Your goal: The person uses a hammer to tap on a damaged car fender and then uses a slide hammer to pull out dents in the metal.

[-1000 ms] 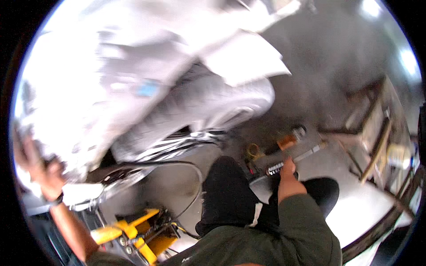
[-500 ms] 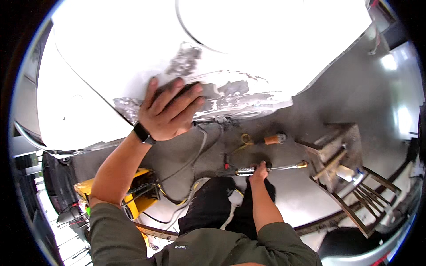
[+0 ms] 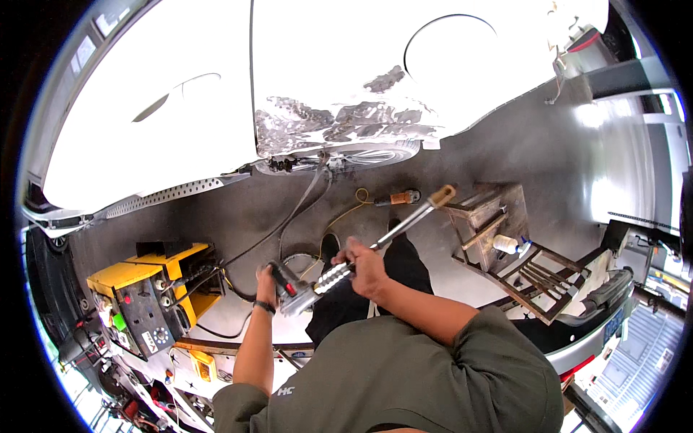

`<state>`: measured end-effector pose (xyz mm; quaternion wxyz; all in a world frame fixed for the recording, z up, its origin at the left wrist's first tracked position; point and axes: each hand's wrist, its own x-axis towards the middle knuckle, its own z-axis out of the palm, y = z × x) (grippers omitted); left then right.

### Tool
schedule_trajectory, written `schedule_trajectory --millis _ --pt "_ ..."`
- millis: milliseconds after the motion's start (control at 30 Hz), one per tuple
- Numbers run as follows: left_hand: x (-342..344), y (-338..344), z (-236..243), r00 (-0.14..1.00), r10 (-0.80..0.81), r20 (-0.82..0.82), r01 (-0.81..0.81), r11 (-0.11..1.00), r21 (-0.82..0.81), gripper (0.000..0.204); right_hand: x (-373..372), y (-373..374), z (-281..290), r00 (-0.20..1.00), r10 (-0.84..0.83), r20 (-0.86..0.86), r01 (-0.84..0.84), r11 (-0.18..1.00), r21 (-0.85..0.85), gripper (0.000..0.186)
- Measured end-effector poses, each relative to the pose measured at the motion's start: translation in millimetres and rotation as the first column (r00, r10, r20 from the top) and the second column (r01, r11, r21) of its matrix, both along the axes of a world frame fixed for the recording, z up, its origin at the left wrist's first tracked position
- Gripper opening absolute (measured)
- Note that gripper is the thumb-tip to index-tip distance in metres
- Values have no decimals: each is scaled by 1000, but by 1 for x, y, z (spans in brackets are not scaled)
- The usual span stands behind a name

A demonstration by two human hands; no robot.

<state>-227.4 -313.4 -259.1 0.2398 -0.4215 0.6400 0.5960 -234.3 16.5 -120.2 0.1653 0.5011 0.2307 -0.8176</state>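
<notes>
A dent puller (image 3: pixel 334 277) with a silver ribbed grip, a long metal rod and a brownish tip lies slantwise across my front, tip pointing far right. My left hand (image 3: pixel 266 287) is closed round the black handle at its rear end, partly hidden by the tool. Farther up, my right hand (image 3: pixel 368 271) grips it just ahead of the ribbed part. Beyond both hands stands a white car body (image 3: pixel 180 123). Its lower panel has a dented, sanded patch (image 3: pixel 339 119) of grey and bare metal above the wheel (image 3: pixel 379 156). Neither hand touches the car.
A yellow machine (image 3: pixel 148 270) stands on the left, and dark cables (image 3: pixel 289 216) run across the floor. An orange angle grinder (image 3: pixel 399 198) with a yellow cord lies ahead. On the right are a wooden stool (image 3: pixel 482 209), a white bottle (image 3: pixel 505 244) and a slatted wooden frame (image 3: pixel 552 278).
My left hand has left the car panel and come down onto the dent puller's handle. The tool has risen and tilted, my right hand still on it. The view has shifted.
</notes>
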Motion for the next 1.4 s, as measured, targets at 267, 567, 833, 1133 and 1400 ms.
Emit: schedule_trajectory --millis 267,567,833,1133,1400 --pt "172 72 103 898 60 436 -184 951 248 41 -16 27 54 820 540 -190 -567 811 -142 45" --pt "254 257 201 805 248 539 -536 695 480 34 -20 121 90 664 717 -213 -744 601 -292 38" --pt "215 328 259 844 279 458 -459 818 346 43 -33 153 92 622 739 -257 -775 535 -336 31" --pt "214 323 295 846 211 489 -416 834 361 46 -36 153 113 617 751 -235 -774 522 -359 34" --pt "219 308 320 837 211 505 -435 817 379 48 -103 156 104 673 575 -466 -713 671 -202 19"
